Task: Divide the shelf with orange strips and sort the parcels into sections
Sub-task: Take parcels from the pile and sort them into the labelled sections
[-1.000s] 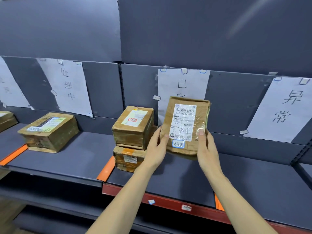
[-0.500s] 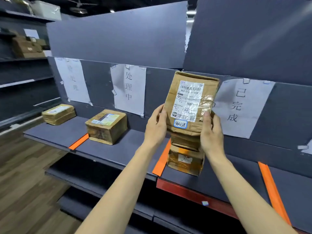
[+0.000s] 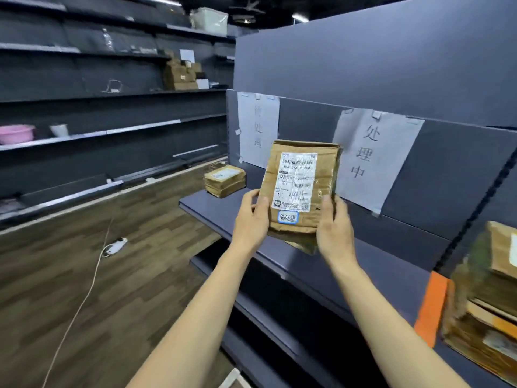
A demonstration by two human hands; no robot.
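Gripping parcel (image 3: 300,189) upright: left hand (image 3: 251,219), right hand (image 3: 333,228) (above shelf (image 3: 223,211)).

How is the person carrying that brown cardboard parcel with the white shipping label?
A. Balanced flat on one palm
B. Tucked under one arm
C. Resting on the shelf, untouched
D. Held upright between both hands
D: the brown cardboard parcel with the white shipping label stands upright in the air, with the left hand gripping its left edge and the right hand gripping its right edge, above the dark grey shelf.
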